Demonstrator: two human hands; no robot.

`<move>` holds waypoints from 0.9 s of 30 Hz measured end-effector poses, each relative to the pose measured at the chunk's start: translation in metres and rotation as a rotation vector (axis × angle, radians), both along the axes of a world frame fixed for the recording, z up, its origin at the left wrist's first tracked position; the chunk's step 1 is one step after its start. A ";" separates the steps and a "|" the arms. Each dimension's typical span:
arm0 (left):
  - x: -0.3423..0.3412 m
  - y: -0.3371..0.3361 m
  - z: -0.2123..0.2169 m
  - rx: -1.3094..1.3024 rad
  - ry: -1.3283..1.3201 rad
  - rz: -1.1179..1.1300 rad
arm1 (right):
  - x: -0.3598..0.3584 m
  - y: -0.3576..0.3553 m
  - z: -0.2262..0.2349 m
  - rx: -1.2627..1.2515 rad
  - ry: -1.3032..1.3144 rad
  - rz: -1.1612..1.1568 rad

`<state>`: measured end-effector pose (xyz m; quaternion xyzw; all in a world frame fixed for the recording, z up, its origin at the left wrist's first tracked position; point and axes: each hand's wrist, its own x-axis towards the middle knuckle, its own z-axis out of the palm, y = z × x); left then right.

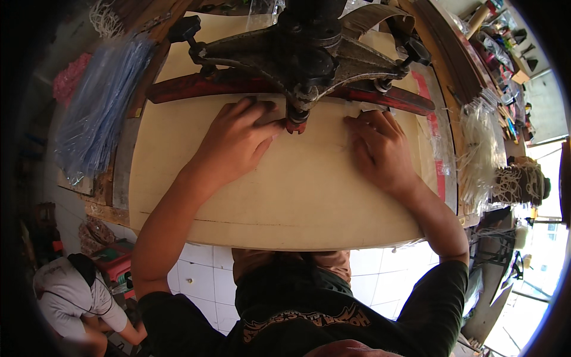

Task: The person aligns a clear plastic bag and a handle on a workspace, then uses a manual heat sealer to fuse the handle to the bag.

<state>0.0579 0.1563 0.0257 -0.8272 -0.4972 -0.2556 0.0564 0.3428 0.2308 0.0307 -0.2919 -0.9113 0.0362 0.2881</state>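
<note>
A dark metal press machine [309, 53] with handle knobs stands over a pale wooden board [285, 190]. A red bar [190, 86] runs under it. My left hand [235, 143] lies flat on a thin pale sheet [262, 113], with its fingertips right beside the red punch tip [295, 126]. My right hand [377, 149] presses flat on the same kind of clear sheet [363, 110] to the right of the punch. Neither hand grips anything; both hold the sheet down with spread fingers.
A bundle of blue plastic strips [101, 113] lies at the left. White cord bundles [482, 154] hang at the right edge. Another person [71, 297] crouches at the lower left on the tiled floor [196, 279]. Cluttered shelves [505, 47] fill the upper right.
</note>
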 end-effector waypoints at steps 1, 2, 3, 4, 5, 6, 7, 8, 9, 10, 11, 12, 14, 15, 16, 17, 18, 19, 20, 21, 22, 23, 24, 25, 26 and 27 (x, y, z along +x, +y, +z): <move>0.001 0.000 0.000 0.005 -0.005 0.005 | 0.000 0.000 0.000 0.001 0.000 0.000; 0.000 0.001 -0.001 0.012 -0.022 -0.001 | 0.000 0.000 0.000 0.003 0.002 0.000; 0.000 0.003 -0.002 0.018 -0.039 -0.008 | -0.001 0.000 0.001 0.004 0.001 0.001; -0.001 0.004 -0.003 0.024 -0.056 -0.014 | -0.001 -0.001 0.001 0.005 0.001 0.001; -0.001 0.006 -0.004 0.035 -0.069 -0.017 | -0.001 -0.001 0.001 0.006 0.001 0.000; -0.001 0.008 -0.004 0.047 -0.082 -0.019 | 0.000 -0.001 0.001 0.005 -0.001 -0.002; -0.001 0.009 -0.005 0.058 -0.096 -0.022 | 0.000 0.000 0.001 0.004 -0.002 -0.005; -0.001 0.010 -0.005 0.064 -0.107 -0.017 | 0.000 -0.001 0.000 0.003 -0.003 -0.008; 0.000 0.010 -0.005 0.071 -0.118 -0.012 | 0.001 -0.001 0.000 -0.007 -0.001 -0.010; 0.000 0.011 -0.004 0.077 -0.130 -0.007 | 0.001 -0.001 0.000 -0.016 0.001 -0.013; 0.000 0.010 -0.005 0.084 -0.129 0.003 | 0.001 -0.001 0.001 -0.026 0.003 -0.015; 0.000 0.010 -0.005 0.090 -0.129 0.013 | 0.001 -0.002 0.001 -0.030 0.004 -0.012; 0.000 0.009 -0.005 0.106 -0.121 0.028 | 0.001 -0.002 0.002 -0.039 0.003 -0.006; 0.001 0.009 -0.004 0.116 -0.114 0.033 | 0.002 -0.002 0.002 -0.038 0.002 -0.006; 0.002 0.009 -0.004 0.125 -0.107 0.039 | 0.002 -0.002 0.002 -0.037 0.001 -0.007; 0.002 0.010 -0.004 0.143 -0.103 0.034 | 0.002 -0.003 0.002 -0.037 0.001 -0.005; 0.002 0.010 -0.004 0.161 -0.100 0.030 | 0.002 -0.003 0.002 -0.032 -0.002 -0.002; 0.002 0.011 -0.005 0.179 -0.096 0.026 | 0.002 -0.003 0.003 -0.027 -0.005 0.001; 0.002 0.012 -0.005 0.186 -0.093 0.017 | 0.002 -0.003 0.004 -0.021 -0.007 0.003; 0.002 0.013 -0.005 0.194 -0.091 0.007 | 0.002 -0.003 0.004 -0.018 -0.010 0.002; 0.003 0.014 -0.005 0.201 -0.088 -0.002 | 0.003 -0.003 0.005 -0.015 -0.014 0.001; 0.003 0.015 -0.006 0.204 -0.093 -0.004 | 0.003 -0.003 0.005 -0.012 -0.016 0.001; 0.002 0.015 -0.006 0.207 -0.098 -0.005 | 0.003 -0.004 0.004 -0.018 -0.018 -0.007; 0.002 0.015 -0.006 0.209 -0.104 -0.007 | 0.003 -0.004 0.003 -0.023 -0.019 -0.014; 0.003 0.015 -0.006 0.213 -0.109 0.000 | 0.003 -0.004 0.002 -0.029 -0.021 -0.023; 0.003 0.015 -0.007 0.217 -0.114 0.007 | 0.003 -0.004 0.002 -0.031 -0.022 -0.022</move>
